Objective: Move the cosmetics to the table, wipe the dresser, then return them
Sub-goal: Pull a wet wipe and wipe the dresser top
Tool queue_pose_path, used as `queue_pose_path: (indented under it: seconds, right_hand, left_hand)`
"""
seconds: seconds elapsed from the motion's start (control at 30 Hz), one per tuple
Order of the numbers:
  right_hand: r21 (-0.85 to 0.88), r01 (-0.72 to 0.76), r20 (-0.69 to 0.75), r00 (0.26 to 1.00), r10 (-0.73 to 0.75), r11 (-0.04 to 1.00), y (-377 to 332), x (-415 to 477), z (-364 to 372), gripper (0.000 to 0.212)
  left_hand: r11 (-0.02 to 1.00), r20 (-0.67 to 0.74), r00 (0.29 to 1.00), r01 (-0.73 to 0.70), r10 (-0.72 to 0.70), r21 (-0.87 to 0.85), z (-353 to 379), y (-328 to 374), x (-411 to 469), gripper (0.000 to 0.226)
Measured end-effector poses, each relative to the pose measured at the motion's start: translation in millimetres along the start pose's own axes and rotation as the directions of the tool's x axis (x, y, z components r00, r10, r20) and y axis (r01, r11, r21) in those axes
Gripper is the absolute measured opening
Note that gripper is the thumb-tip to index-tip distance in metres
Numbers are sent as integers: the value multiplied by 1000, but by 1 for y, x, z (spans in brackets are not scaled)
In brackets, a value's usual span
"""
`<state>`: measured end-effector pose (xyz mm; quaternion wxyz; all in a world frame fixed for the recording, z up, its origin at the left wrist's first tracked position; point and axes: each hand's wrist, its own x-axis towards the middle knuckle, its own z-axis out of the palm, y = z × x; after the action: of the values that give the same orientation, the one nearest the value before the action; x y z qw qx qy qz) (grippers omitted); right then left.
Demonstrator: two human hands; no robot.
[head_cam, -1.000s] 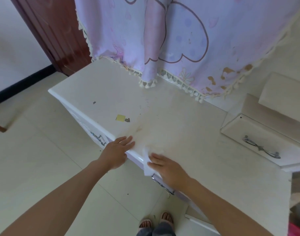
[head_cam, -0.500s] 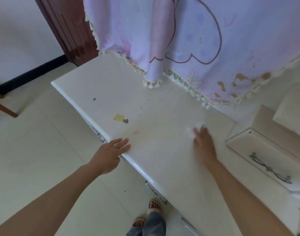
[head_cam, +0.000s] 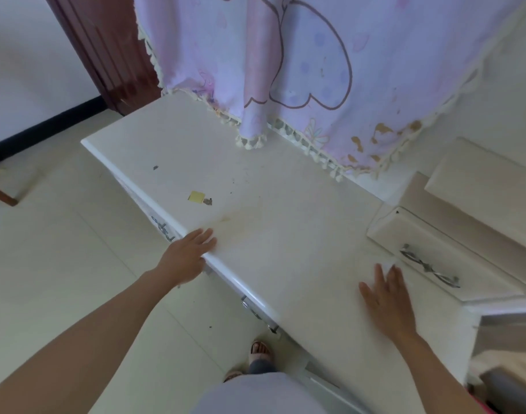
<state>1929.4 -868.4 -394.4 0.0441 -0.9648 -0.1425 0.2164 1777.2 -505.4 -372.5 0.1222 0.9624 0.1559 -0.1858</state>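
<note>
Dresser (head_cam: 285, 186) fills the middle of the head view, its white top running from the far left corner down to the near right. The left hand (head_cam: 185, 256) rests on the front edge, fingers straight and close together, tips lying flat on the top and holding nothing. The right hand (head_cam: 387, 303) lies palm down farther right on the same top, fingers straight and slightly spread. A pale blur just at its fingertips may be a white wipe (head_cam: 386, 261), but it is too smeared to be sure, and no finger curls round it.

A brownish stain (head_cam: 226, 219) marks the surface just beyond the left fingertips. Farther back sits a small yellow sticker (head_cam: 196, 196) with a dark scrap (head_cam: 208, 201) touching its right side, and a dark speck (head_cam: 155, 167) lies nearer the far left corner.

A pink and lilac fringed cloth (head_cam: 300, 70) hangs over the back of the dresser, its tassels brushing the top. A small drawer box (head_cam: 429, 234) with a metal handle (head_cam: 429, 268) stands on the top, just beside the right hand's fingertips. Metal pulls (head_cam: 163, 228) show on the dresser's front below the left hand. A sandalled foot (head_cam: 260, 351) stands on the pale tiled floor (head_cam: 61, 264).
</note>
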Motion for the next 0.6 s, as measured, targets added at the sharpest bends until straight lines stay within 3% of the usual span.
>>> queue_pose_path:
  seconds: [0.13,0.27,0.33,0.4,0.5,0.6]
  right_hand:
    - [-49,9,-50,999,-11,999,-33,3,1,71]
    - [-101,378,48,926,-375,920,-114,11,14,115]
    - [-114,482,90,876,-474,869,-136,33,11,114]
    - [-180,459,42,887,-459,870,-134,72,2,102]
    - [-179,252,-65,962,-267,951,-106,128,-26,81]
    - [-34,104,-61,993,-105,994,-98,154,-44,74]
  left_hand:
    - [998,6,999,38,-37,-56,5,5,-1,57]
    - [996,-1,998,58,-58,-63,6,6,0,57]
    - [995,11,997,77,-76,-68,6,7,1,57]
    - [991,36,995,93,-90,-92,4,7,2,58]
    - [987,60,994,97,-90,-129,5,3,3,58]
    - [976,42,994,103,-97,-192,11,2,2,60]
